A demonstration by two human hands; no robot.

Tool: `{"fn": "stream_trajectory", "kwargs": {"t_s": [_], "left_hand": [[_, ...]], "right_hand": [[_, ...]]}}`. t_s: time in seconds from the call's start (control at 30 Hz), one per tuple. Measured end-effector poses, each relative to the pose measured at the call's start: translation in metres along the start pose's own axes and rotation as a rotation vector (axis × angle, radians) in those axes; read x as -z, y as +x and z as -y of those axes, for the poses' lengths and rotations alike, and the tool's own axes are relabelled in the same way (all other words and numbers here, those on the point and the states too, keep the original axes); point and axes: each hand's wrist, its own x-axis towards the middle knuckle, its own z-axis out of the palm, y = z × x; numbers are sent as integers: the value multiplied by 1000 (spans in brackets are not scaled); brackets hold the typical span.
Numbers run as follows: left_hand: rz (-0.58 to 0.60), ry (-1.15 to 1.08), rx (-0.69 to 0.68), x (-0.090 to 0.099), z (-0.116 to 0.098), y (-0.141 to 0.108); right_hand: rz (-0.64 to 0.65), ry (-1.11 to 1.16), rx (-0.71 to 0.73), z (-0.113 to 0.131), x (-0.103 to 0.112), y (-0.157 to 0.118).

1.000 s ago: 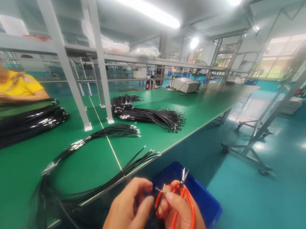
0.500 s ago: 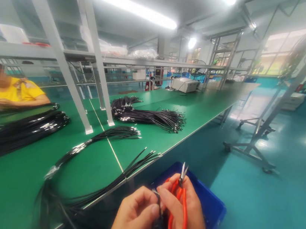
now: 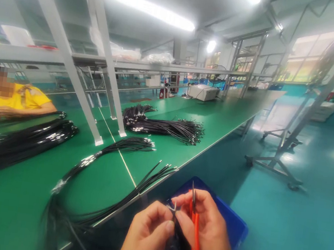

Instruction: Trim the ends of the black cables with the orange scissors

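My left hand [image 3: 151,231] pinches a black cable [image 3: 173,220] close to its end, where pale split strands stick up. Orange-handled scissors [image 3: 195,243] lie in my right hand [image 3: 210,229], their narrow blades pointing up and away from the cable. The thumb and forefinger of that hand are right beside the cable end; whether they touch the strands I cannot tell. Below my hands, more dark cable is partly hidden. To the left, a bundle of black cables [image 3: 113,206] curves over the bench edge.
The green bench [image 3: 111,175] carries another cable bundle [image 3: 166,128] and a large pile of black cables [image 3: 23,143] at left. A blue bin [image 3: 234,224] stands below my hands. Metal posts [image 3: 113,89] rise from the bench. A person in yellow [image 3: 25,100] sits across. A wheeled stand [image 3: 279,158] is right.
The scissors have turned in my right hand, so the handles now show edge-on. My right fingers have shifted toward the cable end, where the pale strands now stand out more.
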Motion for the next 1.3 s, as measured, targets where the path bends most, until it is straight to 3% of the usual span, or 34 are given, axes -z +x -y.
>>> {"fn": "stream_trajectory", "kwargs": {"t_s": [0.2,0.47,0.6,0.77,0.9,1.1,1.3], "left_hand": [[131,-95,57,9,-2,1],[208,-57,21,7,-3,3],[225,-41,26,7,1,3],[223,-74,85,8,1,4],[239,-104,97,9,-2,4],[231,-125,105,9,-2,2],[197,-114,94,12,-3,2]], "right_hand": [[89,175,-41,9,6,5],[242,371,-443,15,14,17],[249,492,-520,12,13,18],[224,662,-511,5,11,20],[228,660,-469,2,11,18],[283,511,-392,7,6,12],[258,213,-167,12,14,7]]}}
